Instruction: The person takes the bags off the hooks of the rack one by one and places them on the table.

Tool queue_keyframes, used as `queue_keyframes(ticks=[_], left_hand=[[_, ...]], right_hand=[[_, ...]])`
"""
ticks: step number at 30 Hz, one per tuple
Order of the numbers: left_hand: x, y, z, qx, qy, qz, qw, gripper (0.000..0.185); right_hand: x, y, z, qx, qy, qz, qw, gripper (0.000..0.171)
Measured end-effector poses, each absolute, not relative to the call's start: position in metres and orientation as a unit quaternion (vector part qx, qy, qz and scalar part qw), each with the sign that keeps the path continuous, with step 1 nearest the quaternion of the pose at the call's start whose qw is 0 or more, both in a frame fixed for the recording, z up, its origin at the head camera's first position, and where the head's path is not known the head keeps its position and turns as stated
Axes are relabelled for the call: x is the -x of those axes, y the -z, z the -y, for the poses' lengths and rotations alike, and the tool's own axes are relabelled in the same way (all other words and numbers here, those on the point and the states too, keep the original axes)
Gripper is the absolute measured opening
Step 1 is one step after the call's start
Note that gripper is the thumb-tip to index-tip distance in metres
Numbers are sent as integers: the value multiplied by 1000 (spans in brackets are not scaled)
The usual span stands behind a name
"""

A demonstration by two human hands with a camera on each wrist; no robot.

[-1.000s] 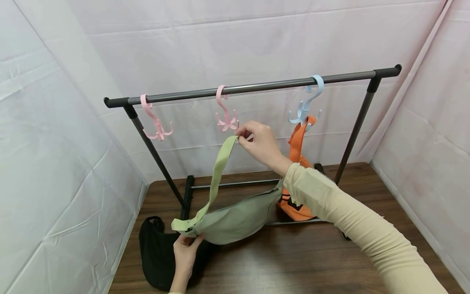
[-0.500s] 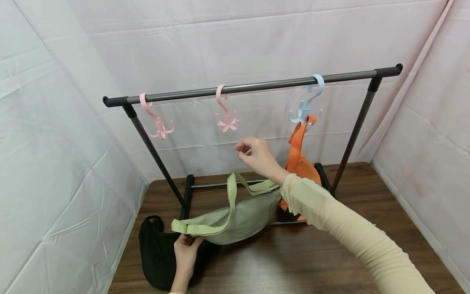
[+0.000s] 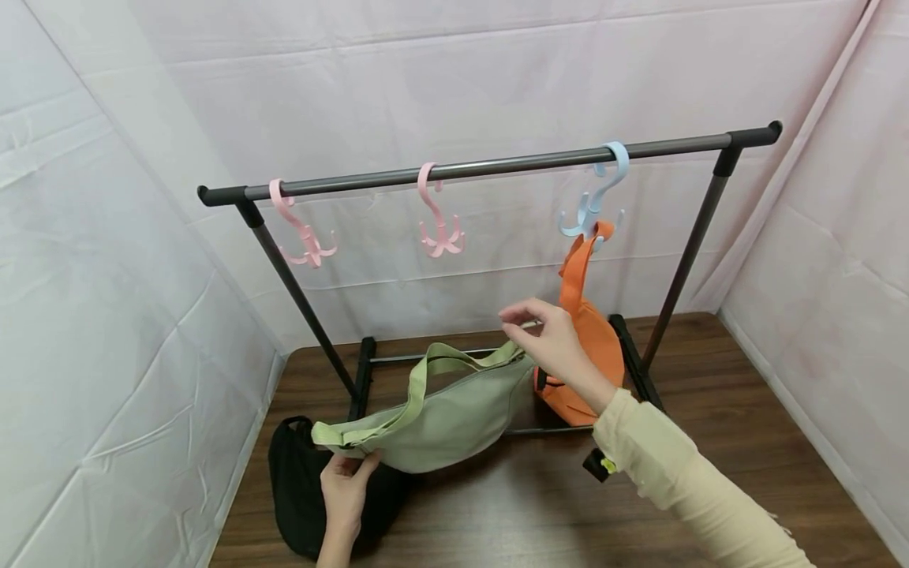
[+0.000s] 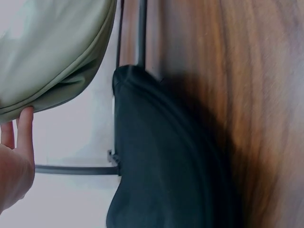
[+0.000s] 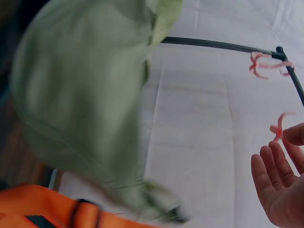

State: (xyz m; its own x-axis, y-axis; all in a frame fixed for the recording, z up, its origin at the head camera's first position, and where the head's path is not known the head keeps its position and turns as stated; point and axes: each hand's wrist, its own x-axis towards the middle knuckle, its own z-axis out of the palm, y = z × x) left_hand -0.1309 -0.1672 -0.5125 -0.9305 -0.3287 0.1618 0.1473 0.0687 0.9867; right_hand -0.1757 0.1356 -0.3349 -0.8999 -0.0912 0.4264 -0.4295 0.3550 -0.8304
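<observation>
A pale green sling bag (image 3: 454, 418) hangs low over the wooden table (image 3: 554, 505), its strap (image 3: 426, 377) slack across its top. My left hand (image 3: 344, 485) grips the bag's left end from below; in the left wrist view my fingers (image 4: 23, 137) lie against the green bag (image 4: 47, 52). My right hand (image 3: 550, 339) hovers by the bag's right end with fingers relaxed and nothing in it. In the right wrist view, the right hand (image 5: 280, 185) is bare beside the green bag (image 5: 80, 104).
A dark rail (image 3: 490, 166) carries two pink hooks (image 3: 305, 237) (image 3: 436, 229) and a blue hook (image 3: 592, 201). An orange bag (image 3: 592, 347) hangs from the blue one. A black bag (image 3: 298, 489) lies on the table under my left hand. White cloth walls close in all round.
My right hand let go of the green strap near the middle pink hook and came down to the right. The strap dropped onto the bag. My left hand shifted slightly left.
</observation>
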Motion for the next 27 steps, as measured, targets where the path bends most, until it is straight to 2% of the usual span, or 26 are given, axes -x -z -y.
queue_keyframes(ticks=[4,11,16,27], left_hand=[[130,502,176,-69,696,688,190,24],[132,487,185,-54,727,652,208,30],[134,480,186,-46,749,623,221,33],[131,473,187,-50,763,608,212,34]], right_hand=[[156,346,-145,-147,-574,791,150,13],[158,394,-160,-135,-615,760,162,14],[156,412,-160,-109,-641,743,158,16],[153,450,-141,-85,-704,693,130,38]])
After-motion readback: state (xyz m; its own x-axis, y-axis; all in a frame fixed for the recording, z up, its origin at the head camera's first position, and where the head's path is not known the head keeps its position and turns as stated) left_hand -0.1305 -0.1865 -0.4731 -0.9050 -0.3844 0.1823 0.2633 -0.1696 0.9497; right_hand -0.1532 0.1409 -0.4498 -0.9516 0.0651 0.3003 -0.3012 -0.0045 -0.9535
